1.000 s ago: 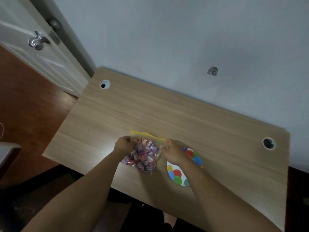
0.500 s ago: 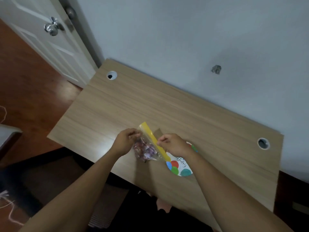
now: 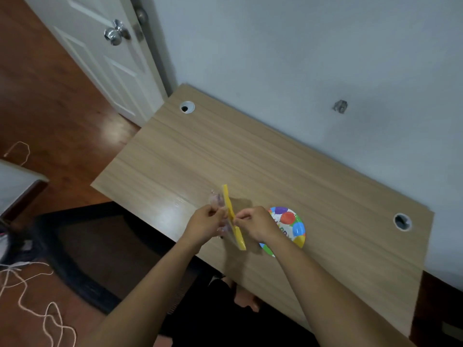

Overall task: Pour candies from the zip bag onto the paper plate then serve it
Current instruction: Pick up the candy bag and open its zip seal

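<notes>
I hold the clear plastic zip bag with the yellow seal strip (image 3: 231, 219) between my hands, its strip running away from me; the round balloon-printed paper plate (image 3: 292, 227) lies just beyond my right hand (image 3: 254, 222), the nearer one; my left hand (image 3: 205, 222) pinches one lip, my right the other, fingers curled tight; candies bunched leftward.

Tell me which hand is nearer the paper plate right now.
Right. The right hand sits over the paper plate's left edge, pinching the zip bag's yellow strip. The left hand pinches the bag's other side, farther from the plate.
</notes>
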A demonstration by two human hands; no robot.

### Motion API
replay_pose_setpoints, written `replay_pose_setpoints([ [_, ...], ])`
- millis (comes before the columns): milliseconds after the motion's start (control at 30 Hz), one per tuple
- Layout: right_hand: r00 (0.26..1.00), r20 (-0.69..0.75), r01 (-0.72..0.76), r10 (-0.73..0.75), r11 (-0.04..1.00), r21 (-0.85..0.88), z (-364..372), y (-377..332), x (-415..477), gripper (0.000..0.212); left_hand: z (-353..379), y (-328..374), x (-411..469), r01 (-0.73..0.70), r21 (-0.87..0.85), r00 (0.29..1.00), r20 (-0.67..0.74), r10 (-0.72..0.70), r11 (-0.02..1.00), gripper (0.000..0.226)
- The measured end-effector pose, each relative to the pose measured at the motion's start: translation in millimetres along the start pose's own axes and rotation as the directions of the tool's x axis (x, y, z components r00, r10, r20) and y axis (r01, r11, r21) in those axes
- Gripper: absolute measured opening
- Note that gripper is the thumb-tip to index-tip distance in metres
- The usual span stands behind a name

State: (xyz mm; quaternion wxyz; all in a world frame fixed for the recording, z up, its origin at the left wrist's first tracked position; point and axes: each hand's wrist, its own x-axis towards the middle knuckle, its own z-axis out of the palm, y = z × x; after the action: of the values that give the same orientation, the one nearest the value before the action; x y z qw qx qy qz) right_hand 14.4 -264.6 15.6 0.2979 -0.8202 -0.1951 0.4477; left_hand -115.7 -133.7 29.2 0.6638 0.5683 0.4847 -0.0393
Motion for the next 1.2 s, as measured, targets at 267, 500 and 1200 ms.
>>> replay_pose_setpoints([
  [267,1.0,-0.001,-0.001,0.001,1.0,-0.007,3,7,-14,0.023,11,-11,-7,-0.018,-0.053,0.999,0.04,0.02,0.998,0.021],
  [500,1.0,0.02,-0.017,0.012,0.964,0.267,0,21,-29,0.019,17,-11,-8,0.04,-0.199,0.995,0.092,-0.022,0.979,0.013],
  [1200,0.97,-0.226,-0.05,0.086,0.985,0.163,-20,27,-44,0.022,9,-11,3,0.059,-0.111,0.994,-0.083,-0.068,0.992,0.009],
])
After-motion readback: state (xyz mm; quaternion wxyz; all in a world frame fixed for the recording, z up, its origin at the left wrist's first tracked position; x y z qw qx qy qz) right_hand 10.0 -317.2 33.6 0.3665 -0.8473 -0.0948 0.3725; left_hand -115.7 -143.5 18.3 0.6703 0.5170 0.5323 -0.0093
